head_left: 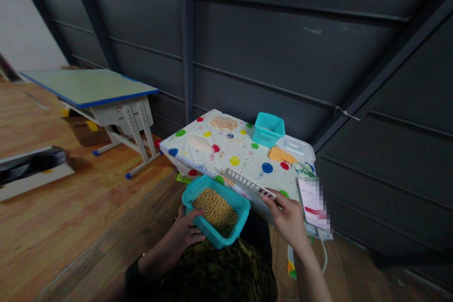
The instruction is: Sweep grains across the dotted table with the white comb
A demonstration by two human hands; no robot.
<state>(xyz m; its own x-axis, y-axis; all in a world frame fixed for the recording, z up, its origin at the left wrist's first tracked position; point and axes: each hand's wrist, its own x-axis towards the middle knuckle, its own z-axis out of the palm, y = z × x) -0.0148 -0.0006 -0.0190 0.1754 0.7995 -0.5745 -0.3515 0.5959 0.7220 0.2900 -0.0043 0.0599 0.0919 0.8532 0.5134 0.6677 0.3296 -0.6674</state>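
While a big dark panelled wall (247, 33) takes up the whole back of the room, what I'm looking at is the table (272, 181) pushed up near it, covered in a white cloth with coloured dots. Off to its left is a pale green desk (92, 86) with blue edging. Next size down: a turquoise tub (216, 240), held just off the near edge of the table, over the person's lap. The left hand (187, 226) has it gripped by the near-left side, thumb hooked over the rim. A second tub (265, 138), same colour, sits at the back of the table, with a clear lid (300, 148) just beside it and a folded orange cloth (281, 155) in front of that. The right hand (286, 217) has its fingers closed on the near end of a white slotted strip (249, 183), whose far end is at the table's near edge, right behind the tub. Smallest stuff last: yellow beans (214, 207) fill most of the held tub, with some green ones (226, 230) bunched in the near-right corner.
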